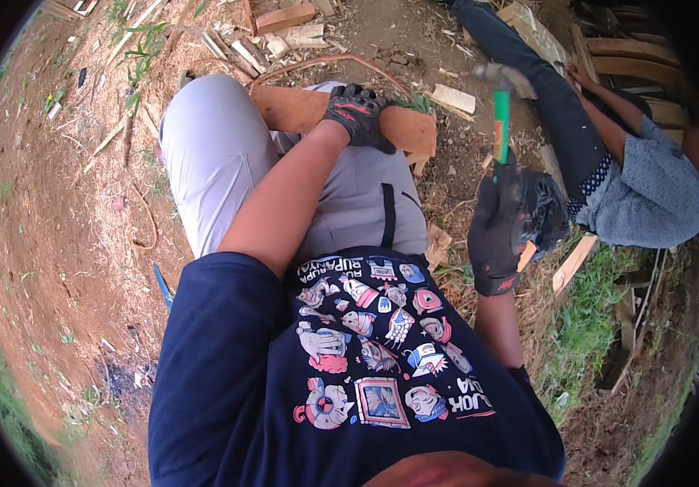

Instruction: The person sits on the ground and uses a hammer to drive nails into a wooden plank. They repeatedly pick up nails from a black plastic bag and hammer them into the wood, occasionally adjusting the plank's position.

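A reddish-brown wooden plank (291, 110) lies across in front of my bent legs. My left hand (359, 116), in a black glove with red marks, is closed over its top, the fingers curled round the far edge. To the right of the plank, my gloved right hand (495, 227) is wrapped round the lower handle of a hammer (501, 122). The hammer has a green handle and points away from me. Its metal head is slightly blurred and apart from the plank.
Another person in a grey patterned top (653, 191) sits close on the right, dark-trousered legs (520, 69) stretched out. A black plastic bag (546, 207) lies beside my right hand. Wood offcuts (284, 36) litter the soil ahead. A brownish cord (325, 59) curves behind the plank.
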A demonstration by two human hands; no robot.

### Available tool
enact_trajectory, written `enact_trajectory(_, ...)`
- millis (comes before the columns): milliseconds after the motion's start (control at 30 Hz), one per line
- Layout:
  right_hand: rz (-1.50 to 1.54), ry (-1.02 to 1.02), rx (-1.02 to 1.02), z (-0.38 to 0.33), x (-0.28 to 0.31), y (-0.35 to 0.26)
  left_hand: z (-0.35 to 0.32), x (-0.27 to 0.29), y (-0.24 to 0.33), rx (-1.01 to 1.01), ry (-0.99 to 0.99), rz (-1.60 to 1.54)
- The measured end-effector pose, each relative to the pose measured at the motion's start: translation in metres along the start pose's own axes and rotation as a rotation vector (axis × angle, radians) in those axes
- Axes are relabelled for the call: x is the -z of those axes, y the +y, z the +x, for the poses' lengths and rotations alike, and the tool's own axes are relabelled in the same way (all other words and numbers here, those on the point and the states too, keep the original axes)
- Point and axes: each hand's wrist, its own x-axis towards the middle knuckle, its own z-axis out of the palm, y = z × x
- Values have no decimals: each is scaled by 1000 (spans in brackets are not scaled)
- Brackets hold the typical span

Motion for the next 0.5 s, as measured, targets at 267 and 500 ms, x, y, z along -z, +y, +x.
enact_trajectory(267, -125, -572, -181, -24, -35, 9, 21, -1, -4, -24, 87, -21)
enact_trajectory(500, -92, -188, -68, -54, -63, 32, 16, 17, 14, -19, -45, -24)
